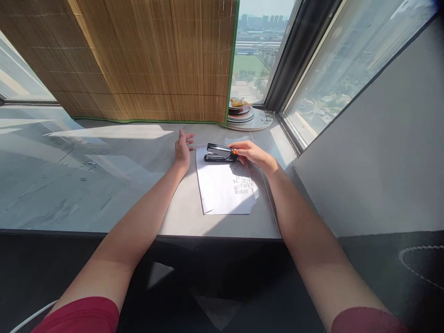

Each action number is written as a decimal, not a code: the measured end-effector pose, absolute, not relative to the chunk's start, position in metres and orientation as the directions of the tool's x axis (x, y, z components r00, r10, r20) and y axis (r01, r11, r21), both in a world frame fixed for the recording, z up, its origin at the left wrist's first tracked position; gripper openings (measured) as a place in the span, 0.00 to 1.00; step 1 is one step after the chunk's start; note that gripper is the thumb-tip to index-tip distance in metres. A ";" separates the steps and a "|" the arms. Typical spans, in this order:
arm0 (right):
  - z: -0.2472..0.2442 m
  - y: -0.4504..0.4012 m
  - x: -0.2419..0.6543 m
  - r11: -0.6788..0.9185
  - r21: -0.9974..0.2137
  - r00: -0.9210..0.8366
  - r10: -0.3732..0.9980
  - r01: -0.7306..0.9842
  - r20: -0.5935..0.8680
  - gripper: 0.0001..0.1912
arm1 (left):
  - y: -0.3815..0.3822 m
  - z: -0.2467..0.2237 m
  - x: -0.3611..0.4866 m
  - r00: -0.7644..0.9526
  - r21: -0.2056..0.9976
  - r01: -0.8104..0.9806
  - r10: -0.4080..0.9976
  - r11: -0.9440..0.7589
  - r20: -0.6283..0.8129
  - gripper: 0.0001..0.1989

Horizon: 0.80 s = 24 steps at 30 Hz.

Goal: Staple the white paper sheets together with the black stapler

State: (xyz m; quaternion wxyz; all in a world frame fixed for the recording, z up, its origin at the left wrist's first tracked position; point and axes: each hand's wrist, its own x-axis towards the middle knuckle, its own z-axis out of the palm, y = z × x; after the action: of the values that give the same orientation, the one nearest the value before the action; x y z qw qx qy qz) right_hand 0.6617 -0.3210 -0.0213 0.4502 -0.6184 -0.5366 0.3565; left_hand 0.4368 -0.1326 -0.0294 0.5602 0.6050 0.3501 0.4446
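Observation:
A black stapler (219,153) with a bit of orange at its rear lies across the upper part of a stack of white paper sheets (222,189). My right hand (252,153) is closed around the stapler's right end, its jaws pointing left. Just left of the paper's upper corner, my left hand (183,149) is raised on its edge with fingers apart, holding nothing. Dark printed marks or small staples (242,185) show on the right part of the top sheet; I cannot tell which.
A bamboo blind (149,60) hangs behind the pale stone sill (180,217). Stacked plates (241,115) with a small yellow packet (237,102) stand at the back right by the window frame (294,51). Tiny dark bits (83,179) are scattered on the left. A grey wall (381,138) bounds the right.

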 end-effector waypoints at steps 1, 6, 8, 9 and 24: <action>-0.021 -0.321 0.662 -0.016 -0.937 0.170 0.984 0.348 0.046 0.22 | -0.131 -0.029 0.437 0.359 0.990 -0.082 0.923 -0.114 0.136 0.37; -0.020 -0.322 0.652 -0.033 -0.915 0.243 0.967 0.402 0.072 0.19 | -0.125 -0.032 0.436 0.360 0.991 -0.116 0.926 -0.073 0.110 0.39; -0.019 -0.321 0.645 0.009 -0.877 0.291 0.942 0.481 0.169 0.20 | -0.125 -0.033 0.436 0.373 0.989 -0.115 0.919 -0.092 0.129 0.39; -0.018 -0.320 0.642 0.042 -0.839 0.297 0.925 0.542 0.238 0.21 | -0.125 -0.034 0.437 0.382 0.988 -0.111 0.913 -0.107 0.142 0.38; -0.015 -0.312 0.615 0.096 -0.308 0.152 0.710 0.947 0.688 0.08 | -0.141 -0.016 0.437 0.558 0.909 -0.368 0.829 0.195 0.048 0.23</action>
State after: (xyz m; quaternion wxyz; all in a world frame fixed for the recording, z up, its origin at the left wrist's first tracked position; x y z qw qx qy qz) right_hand 0.6146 -0.3116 -0.0151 0.3840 -0.6545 -0.6328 -0.1541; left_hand 0.4369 -0.1405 -0.0157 0.7359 0.4872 0.2363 0.4066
